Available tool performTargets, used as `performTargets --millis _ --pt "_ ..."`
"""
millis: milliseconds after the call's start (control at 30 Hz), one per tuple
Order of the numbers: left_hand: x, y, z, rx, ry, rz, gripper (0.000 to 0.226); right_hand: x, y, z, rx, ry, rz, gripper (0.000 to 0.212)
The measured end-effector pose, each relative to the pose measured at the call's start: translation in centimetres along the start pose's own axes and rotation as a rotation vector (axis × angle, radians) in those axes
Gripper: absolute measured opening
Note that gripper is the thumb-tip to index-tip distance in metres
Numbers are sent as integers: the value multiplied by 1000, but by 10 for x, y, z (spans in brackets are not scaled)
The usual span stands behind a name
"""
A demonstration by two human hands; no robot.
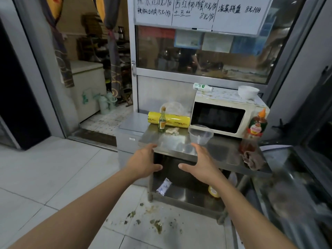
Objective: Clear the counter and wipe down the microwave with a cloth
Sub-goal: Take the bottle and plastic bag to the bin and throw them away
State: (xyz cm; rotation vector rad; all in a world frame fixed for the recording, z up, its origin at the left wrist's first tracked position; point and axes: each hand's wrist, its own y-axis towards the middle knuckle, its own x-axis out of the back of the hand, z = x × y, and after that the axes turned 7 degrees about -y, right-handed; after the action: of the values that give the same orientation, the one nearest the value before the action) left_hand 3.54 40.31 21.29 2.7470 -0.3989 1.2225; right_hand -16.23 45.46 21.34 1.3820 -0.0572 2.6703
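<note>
A white microwave (222,117) with a stained top stands at the back right of a steel counter (172,144). On the microwave lie a white bottle (202,87) on its side and a white bowl (248,92). The counter holds a yellow cling-film roll (177,120), a small green bottle (162,122), a piece of ginger (172,130), a clear plastic tub (200,134), a red sauce bottle (255,131) and a brown cloth (251,159). My left hand (143,161) and my right hand (199,161) hover open in front of the counter's near edge, holding nothing.
A lower steel box (133,126) adjoins the counter's left side. The shelf under the counter holds a white packet (163,186) and a yellow jar (213,191). Food scraps (154,223) litter the tiled floor. A steel sink unit (294,186) stands at the right. An open doorway is at the left.
</note>
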Motion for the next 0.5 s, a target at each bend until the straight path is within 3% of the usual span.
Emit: performTargets --millis 500 --pt "-4 207 47 -22 -59 35 76 -30 202 -27 -52 -39 25 80"
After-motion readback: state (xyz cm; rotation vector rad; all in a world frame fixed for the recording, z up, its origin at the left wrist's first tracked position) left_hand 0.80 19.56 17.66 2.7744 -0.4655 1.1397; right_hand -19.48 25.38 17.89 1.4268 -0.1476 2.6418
